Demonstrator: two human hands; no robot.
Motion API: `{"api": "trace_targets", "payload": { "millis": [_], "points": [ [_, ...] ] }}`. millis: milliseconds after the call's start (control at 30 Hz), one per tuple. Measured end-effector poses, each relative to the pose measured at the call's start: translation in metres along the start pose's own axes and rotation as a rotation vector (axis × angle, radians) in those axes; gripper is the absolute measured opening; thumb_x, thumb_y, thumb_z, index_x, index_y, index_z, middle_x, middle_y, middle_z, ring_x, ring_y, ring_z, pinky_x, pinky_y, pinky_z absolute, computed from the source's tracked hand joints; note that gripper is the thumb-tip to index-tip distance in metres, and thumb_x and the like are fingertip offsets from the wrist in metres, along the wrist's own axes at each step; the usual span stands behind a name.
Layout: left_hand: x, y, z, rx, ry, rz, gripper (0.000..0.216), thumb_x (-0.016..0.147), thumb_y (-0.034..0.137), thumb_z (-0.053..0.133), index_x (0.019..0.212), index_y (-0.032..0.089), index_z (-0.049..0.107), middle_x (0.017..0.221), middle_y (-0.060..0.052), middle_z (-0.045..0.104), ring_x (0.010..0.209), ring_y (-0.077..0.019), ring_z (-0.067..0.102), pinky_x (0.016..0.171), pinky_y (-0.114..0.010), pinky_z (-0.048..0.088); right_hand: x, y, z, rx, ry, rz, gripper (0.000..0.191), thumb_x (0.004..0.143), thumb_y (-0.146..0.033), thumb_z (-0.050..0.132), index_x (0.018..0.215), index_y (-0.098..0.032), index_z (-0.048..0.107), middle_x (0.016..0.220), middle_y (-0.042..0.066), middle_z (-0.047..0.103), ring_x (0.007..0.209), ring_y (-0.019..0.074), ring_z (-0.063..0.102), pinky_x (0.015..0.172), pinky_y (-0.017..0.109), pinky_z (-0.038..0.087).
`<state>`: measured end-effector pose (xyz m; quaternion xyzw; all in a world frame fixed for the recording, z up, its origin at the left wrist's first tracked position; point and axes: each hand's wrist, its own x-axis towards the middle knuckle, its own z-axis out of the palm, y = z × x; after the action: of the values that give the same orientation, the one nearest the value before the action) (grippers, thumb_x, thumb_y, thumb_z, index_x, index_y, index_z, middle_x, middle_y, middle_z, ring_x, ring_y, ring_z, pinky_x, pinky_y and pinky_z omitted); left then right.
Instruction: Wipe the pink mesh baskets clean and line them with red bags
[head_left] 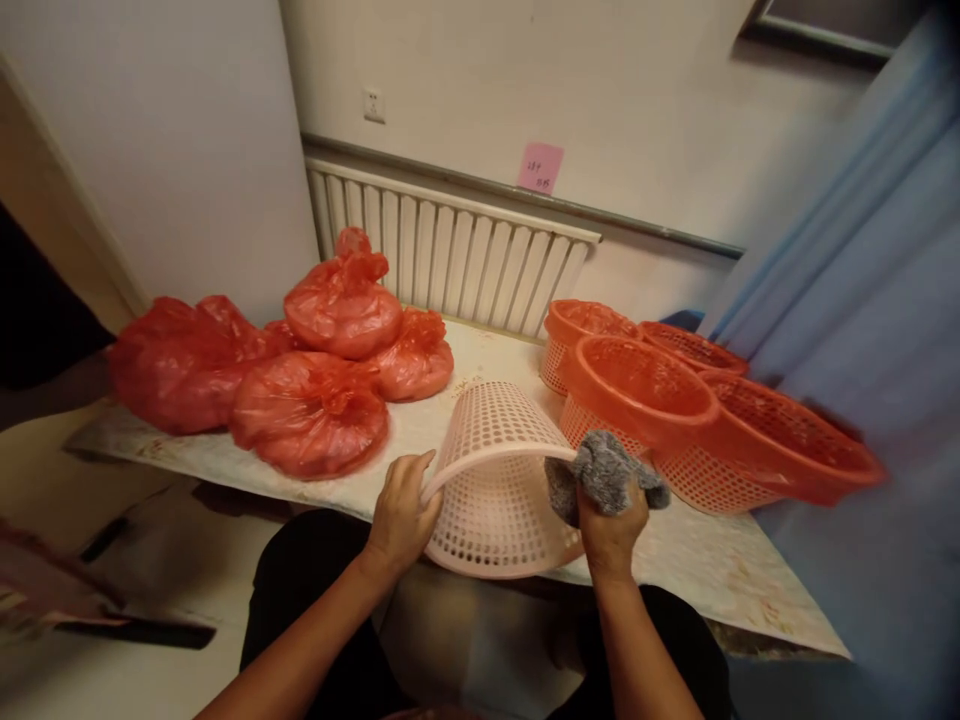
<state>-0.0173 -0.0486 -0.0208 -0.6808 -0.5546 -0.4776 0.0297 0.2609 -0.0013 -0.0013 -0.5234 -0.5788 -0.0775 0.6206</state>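
Observation:
A pale pink perforated plastic basket (491, 470) lies on its side at the near edge of the marble-patterned table (720, 565), its open mouth facing me. My left hand (401, 515) grips the left part of its rim, fingers curled over the edge. My right hand (609, 525) is closed around a grey cloth (604, 472), which is pressed against the right side of the basket's rim.
Several tied red plastic bags (311, 410) are piled on the table's left. Orange perforated baskets (637, 385) overlap on the right, beside a blue curtain (877, 330). A white radiator (450, 250) runs along the wall behind. My dark-trousered knees are below the table edge.

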Motion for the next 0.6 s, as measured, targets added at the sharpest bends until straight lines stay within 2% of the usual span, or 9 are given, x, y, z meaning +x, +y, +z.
{"api": "trace_targets", "payload": {
  "millis": [100, 200, 300, 400, 600],
  "points": [
    [0.014, 0.017, -0.006, -0.046, -0.089, 0.118, 0.051, 0.076, 0.003, 0.049, 0.125, 0.013, 0.051, 0.116, -0.013, 0.055, 0.112, -0.0255, 0.051, 0.099, -0.043, 0.047, 0.016, -0.036, 0.001, -0.079, -0.229, -0.410, 0.027, 0.083, -0.033, 0.059, 0.101, -0.016, 0.070, 0.090, 0.010, 0.068, 0.086, 0.0253, 0.062, 0.081, 0.040, 0.049],
    [0.026, 0.028, -0.009, -0.110, -0.205, 0.209, 0.057, 0.074, -0.001, 0.046, 0.129, 0.015, 0.050, 0.126, -0.014, 0.053, 0.122, -0.0253, 0.047, 0.107, -0.045, 0.042, 0.020, -0.064, 0.006, -0.164, -0.413, -0.625, 0.025, 0.086, -0.030, 0.055, 0.103, -0.021, 0.071, 0.084, 0.008, 0.066, 0.077, 0.0222, 0.059, 0.073, 0.034, 0.046],
    [0.031, 0.028, -0.008, -0.174, -0.269, 0.233, 0.067, 0.071, -0.005, 0.041, 0.135, 0.016, 0.046, 0.133, -0.014, 0.049, 0.127, -0.0245, 0.044, 0.109, -0.047, 0.040, 0.019, -0.074, 0.010, -0.192, -0.438, -0.654, 0.025, 0.085, -0.029, 0.056, 0.105, -0.022, 0.071, 0.081, 0.008, 0.064, 0.076, 0.0208, 0.056, 0.072, 0.031, 0.043],
    [0.028, 0.021, -0.004, -0.214, -0.296, 0.248, 0.073, 0.071, -0.006, 0.038, 0.140, 0.017, 0.042, 0.138, -0.016, 0.043, 0.131, -0.0249, 0.041, 0.109, -0.049, 0.040, 0.017, -0.070, 0.010, -0.167, -0.426, -0.623, 0.024, 0.085, -0.029, 0.055, 0.101, -0.021, 0.071, 0.083, 0.009, 0.064, 0.078, 0.0215, 0.056, 0.073, 0.033, 0.044],
    [0.018, 0.008, 0.001, -0.250, -0.274, 0.296, 0.075, 0.074, -0.003, 0.039, 0.145, 0.023, 0.036, 0.144, -0.013, 0.039, 0.136, -0.0271, 0.035, 0.110, -0.054, 0.036, 0.012, -0.039, 0.002, -0.018, -0.372, -0.481, 0.023, 0.086, -0.026, 0.055, 0.104, -0.018, 0.066, 0.092, 0.009, 0.067, 0.087, 0.0243, 0.061, 0.078, 0.039, 0.050]
  ]
}}
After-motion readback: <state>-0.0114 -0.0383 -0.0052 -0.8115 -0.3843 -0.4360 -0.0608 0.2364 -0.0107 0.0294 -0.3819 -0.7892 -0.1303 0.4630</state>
